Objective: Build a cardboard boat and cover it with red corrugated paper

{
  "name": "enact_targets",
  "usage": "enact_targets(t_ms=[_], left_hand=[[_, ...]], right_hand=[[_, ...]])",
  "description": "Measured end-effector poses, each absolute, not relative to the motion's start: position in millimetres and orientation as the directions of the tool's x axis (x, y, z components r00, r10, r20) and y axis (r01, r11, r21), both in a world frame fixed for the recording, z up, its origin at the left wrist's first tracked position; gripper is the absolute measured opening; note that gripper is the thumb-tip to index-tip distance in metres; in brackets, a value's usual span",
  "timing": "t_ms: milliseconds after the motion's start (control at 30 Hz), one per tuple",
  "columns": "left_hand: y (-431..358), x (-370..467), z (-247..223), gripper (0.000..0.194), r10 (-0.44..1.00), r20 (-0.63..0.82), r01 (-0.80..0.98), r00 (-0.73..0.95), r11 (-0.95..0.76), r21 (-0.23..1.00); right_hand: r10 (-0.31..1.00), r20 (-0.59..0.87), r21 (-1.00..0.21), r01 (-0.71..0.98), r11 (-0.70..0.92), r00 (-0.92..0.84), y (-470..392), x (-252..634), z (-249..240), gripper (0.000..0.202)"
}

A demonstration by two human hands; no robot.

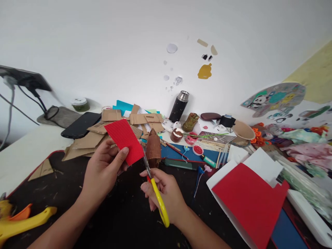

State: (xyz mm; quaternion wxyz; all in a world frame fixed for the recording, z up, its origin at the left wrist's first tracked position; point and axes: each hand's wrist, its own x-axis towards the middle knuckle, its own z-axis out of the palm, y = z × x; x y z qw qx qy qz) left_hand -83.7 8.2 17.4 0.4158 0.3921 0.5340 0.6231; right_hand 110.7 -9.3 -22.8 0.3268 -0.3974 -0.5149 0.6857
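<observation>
My left hand (106, 166) pinches a piece of red corrugated card (126, 138) between thumb and fingers, holding it above the dark mat. My right hand (166, 193) grips a pair of scissors (159, 200) with yellow and red handles. The blades point up and away, and lie along the right edge of the red card; whether they bite into it I cannot tell. Just behind the blades stands a brown, pointed-top model (153, 150), partly hidden by them.
Cut cardboard pieces (85, 141) and a black phone (81, 124) lie at left. A yellow glue gun (23, 224) rests front left. Behind are a black flask (178, 106) and open paint pots (198, 149). A red sheet (251, 200) lies at right.
</observation>
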Motion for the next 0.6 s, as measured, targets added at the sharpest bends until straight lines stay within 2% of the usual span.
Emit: enact_targets(t_ms=[600], left_hand=[[10.0,-84.1,15.2,0.040,0.933,0.046,-0.082,-0.356,-0.080,0.993]], right_hand=[[0.859,-0.245,-0.958,-0.023,-0.285,-0.450,-9.3,109.7,-13.0,0.050]])
